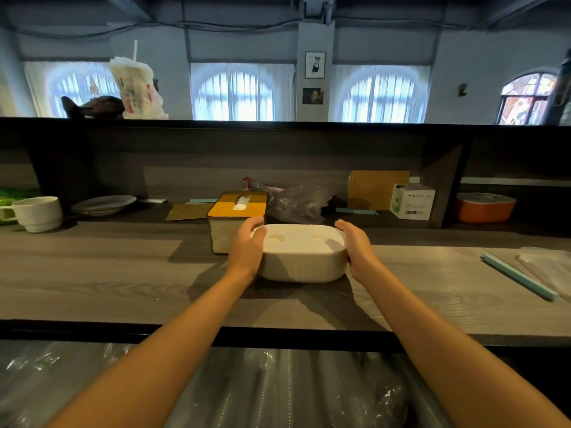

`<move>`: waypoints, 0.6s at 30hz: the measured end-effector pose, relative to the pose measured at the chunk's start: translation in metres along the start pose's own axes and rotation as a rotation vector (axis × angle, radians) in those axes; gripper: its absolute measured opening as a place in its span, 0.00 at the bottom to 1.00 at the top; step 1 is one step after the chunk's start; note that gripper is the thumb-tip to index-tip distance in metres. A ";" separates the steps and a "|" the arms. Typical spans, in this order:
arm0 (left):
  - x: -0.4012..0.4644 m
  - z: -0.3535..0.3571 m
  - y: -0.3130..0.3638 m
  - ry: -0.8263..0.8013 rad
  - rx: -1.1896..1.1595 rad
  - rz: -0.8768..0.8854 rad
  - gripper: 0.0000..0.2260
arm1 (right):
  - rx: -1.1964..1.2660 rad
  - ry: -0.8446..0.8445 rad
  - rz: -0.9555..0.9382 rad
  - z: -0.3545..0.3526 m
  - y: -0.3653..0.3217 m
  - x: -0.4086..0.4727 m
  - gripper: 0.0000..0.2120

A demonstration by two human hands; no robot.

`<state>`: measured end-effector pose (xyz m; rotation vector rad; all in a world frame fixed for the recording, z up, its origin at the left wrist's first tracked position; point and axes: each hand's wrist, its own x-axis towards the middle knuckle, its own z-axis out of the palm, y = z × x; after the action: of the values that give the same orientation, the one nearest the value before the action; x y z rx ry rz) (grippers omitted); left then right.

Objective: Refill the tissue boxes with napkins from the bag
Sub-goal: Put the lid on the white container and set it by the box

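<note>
— On the grey counter [92, 273], mid-frame: what are the hands doing?
— Left hand [247, 247] and right hand [358, 251] clamp the two short ends of the white tissue box [301, 257], fingers curled over its top edges. The box looks upside down, plain base up with two shallow dents, sitting on the counter.
— Step?
— Likely handling the second box, either opening its base or setting it down; can't tell if it's filled.
— Other task items?
— The yellow-lidded tissue box [238, 208] stands just behind the left hand, touching or nearly touching the white one, with a napkin [241, 202] poking from its slot, so it reads as done. A crumpled plastic bag [298, 203] lies just behind the white box.
— Next move?
— Probably keep an even two-handed grip, then free the base or flip the box upright without knocking the yellow one.
</note>
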<state>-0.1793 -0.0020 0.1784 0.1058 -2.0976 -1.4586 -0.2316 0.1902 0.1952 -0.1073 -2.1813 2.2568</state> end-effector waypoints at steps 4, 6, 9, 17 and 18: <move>-0.005 0.010 0.000 0.069 -0.291 -0.186 0.20 | 0.022 -0.079 0.097 -0.005 0.011 -0.003 0.22; -0.006 0.013 -0.002 0.093 -0.385 -0.244 0.18 | 0.025 -0.092 0.066 -0.006 0.014 -0.001 0.21; -0.009 0.013 -0.008 0.065 -0.398 -0.267 0.17 | 0.091 -0.076 0.046 -0.007 0.017 0.000 0.20; -0.014 0.016 -0.006 0.123 -0.255 -0.194 0.21 | -0.203 -0.052 -0.344 -0.012 0.024 -0.008 0.19; -0.016 0.016 -0.005 0.125 -0.238 -0.168 0.21 | -0.260 -0.027 -0.403 -0.013 0.024 -0.009 0.17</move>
<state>-0.1753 0.0151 0.1640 0.2789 -1.8372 -1.7427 -0.2206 0.2015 0.1709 0.3343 -2.2488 1.7688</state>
